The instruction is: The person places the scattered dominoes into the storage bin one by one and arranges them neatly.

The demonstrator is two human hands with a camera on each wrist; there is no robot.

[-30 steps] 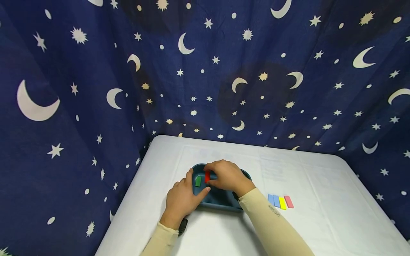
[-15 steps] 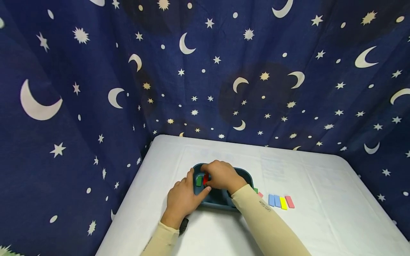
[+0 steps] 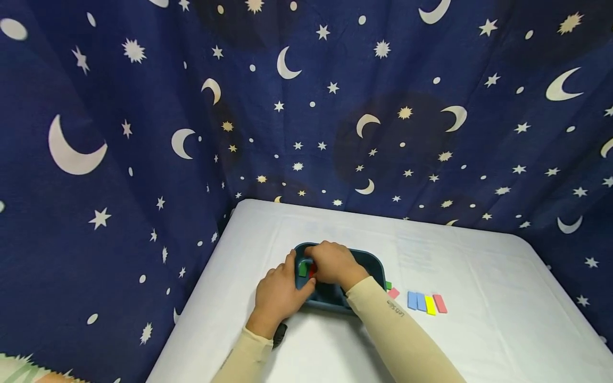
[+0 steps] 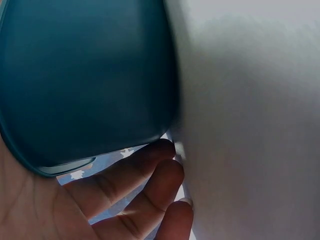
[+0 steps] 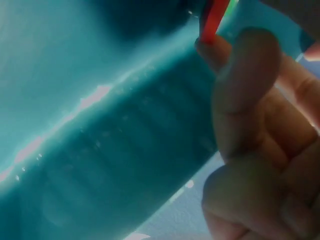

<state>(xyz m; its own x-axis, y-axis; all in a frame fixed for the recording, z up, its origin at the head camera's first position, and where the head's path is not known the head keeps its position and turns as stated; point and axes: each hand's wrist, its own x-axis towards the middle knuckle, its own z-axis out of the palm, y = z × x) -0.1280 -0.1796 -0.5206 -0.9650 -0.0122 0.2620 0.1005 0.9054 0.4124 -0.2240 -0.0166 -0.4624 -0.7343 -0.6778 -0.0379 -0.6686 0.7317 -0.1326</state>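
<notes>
A dark teal tub (image 3: pixel 375 263) sits on the white table. My left hand (image 3: pixel 280 295) holds its left end, with the thumb over the near rim; in the left wrist view the fingers (image 4: pixel 107 190) bend along the tub's outer wall (image 4: pixel 90 75). My right hand (image 3: pixel 332 264) reaches inside and pinches a small red block (image 3: pixel 312 269), mostly hidden by the fingers. In the right wrist view the red block (image 5: pixel 214 22) stands on edge between thumb and fingers. Just left of it in the tub, a green block (image 3: pixel 303 269) is partly visible.
Right of the tub lies a row of two blue blocks (image 3: pixel 416 301), a yellow block (image 3: pixel 430 305) and a pinkish-red block (image 3: pixel 440 304). Closer to the tub, a green piece (image 3: pixel 388 285) and a pink piece (image 3: pixel 394 293) show past the right sleeve. A star-patterned curtain (image 3: pixel 306 122) surrounds the table.
My right hand has shifted slightly left with the red block and now covers more of it. Green and pink pieces have come into view beside the right sleeve. The left hand keeps its hold.
</notes>
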